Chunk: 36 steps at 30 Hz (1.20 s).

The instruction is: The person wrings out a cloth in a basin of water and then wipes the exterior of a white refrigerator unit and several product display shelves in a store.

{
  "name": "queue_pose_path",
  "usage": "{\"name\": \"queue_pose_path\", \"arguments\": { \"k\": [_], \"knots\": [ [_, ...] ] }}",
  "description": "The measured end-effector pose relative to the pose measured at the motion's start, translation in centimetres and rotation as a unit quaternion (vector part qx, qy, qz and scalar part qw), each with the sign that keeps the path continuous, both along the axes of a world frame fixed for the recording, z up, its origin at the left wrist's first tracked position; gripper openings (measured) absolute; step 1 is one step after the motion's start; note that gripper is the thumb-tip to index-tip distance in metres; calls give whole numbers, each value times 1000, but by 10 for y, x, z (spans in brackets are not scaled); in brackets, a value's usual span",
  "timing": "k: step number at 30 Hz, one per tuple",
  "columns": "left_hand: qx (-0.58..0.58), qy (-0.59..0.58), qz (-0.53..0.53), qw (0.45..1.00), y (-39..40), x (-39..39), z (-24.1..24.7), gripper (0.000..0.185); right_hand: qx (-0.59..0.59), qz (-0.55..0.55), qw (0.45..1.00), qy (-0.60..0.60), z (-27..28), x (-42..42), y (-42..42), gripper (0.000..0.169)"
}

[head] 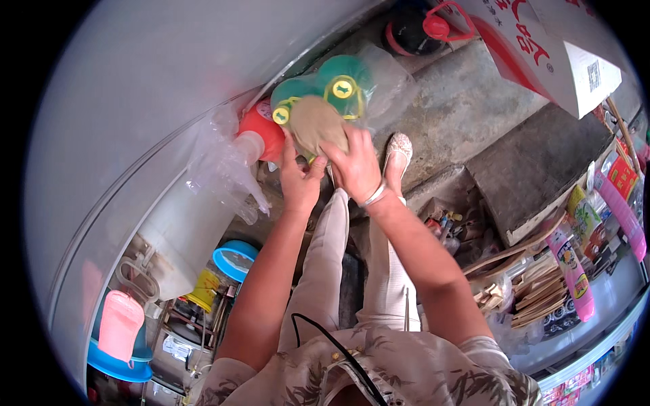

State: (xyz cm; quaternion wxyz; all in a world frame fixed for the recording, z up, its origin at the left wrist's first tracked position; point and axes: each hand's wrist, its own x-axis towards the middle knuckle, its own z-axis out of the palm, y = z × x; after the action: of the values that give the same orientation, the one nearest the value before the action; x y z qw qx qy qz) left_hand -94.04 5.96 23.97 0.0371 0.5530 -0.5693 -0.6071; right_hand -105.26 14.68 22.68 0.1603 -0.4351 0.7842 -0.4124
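Before me, both hands hold a tan, rounded, soft-looking thing [317, 122], somewhat blurred; its material cannot be told. My left hand [300, 180] grips its lower left edge with thumb and fingers. At its lower right, my right hand [358, 162], with a silver bangle at the wrist, has its fingers over the edge. Just beyond stand green plastic jugs with yellow caps [343, 87], partly wrapped in clear film. To the left lies a red plastic container [264, 127] beside a crumpled clear plastic bag [223, 162].
A large grey-white panel [152, 76] borders the left. A blue basin [236, 260] and a pink cloth [121, 325] are at the lower left. A white and red carton [533, 45] is at the upper right, above a dark stone slab [538, 162]. Pink packages [571, 274] lie right.
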Motion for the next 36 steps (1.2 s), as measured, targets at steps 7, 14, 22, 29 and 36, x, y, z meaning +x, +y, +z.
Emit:
{"name": "queue_pose_path", "arguments": {
  "k": [7,14,22,29,36],
  "knots": [
    [29,-2,11,1000,-2,-7,19,87,242,-155,939,-187,-80,46,67,43],
    [-5,-68,60,996,14,18,30,86,-30,-374,546,-749,-18,95,77,48],
    [213,4,179,961,30,77,78,54,56,37,806,-588,53,82,65,62],
    [-220,-161,0,962,-12,13,17,45,79,-137,872,-464,29,37,31,75],
    [-184,-194,-112,957,31,50,-30,39,84,-62,894,-436,5,38,18,69]
  ]
}}
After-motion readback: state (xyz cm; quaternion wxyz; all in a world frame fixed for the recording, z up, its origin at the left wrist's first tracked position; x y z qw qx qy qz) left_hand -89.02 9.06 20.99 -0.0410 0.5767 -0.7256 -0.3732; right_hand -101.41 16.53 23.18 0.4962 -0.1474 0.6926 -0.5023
